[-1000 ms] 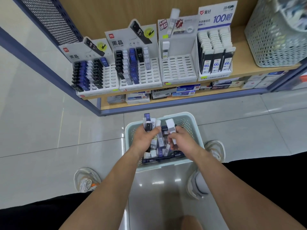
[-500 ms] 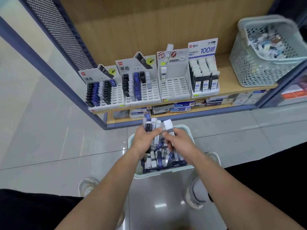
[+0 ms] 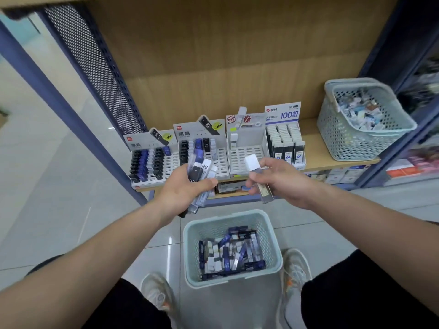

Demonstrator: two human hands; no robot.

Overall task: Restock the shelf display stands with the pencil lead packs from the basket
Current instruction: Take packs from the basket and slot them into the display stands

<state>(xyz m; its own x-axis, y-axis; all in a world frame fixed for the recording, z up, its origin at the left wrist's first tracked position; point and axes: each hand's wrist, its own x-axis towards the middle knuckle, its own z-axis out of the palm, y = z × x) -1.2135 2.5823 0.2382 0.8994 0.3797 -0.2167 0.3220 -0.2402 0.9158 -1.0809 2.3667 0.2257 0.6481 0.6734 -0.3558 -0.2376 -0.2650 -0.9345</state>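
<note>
On the floor, a pale green perforated plastic basket (image 3: 213, 227) holds loose pencil lead packs (image 3: 228, 252). Above it, the left grip (image 3: 187, 188) curls round a bundle of black, blue and clear packs (image 3: 202, 167) marked "HB". The right grip (image 3: 280, 181) pinches one clear white-capped pack (image 3: 252, 162). Beyond, on the wooden shelf (image 3: 313, 148), stand four white card display stands (image 3: 245, 150); the rightmost stand (image 3: 282, 112) reads "100".
</note>
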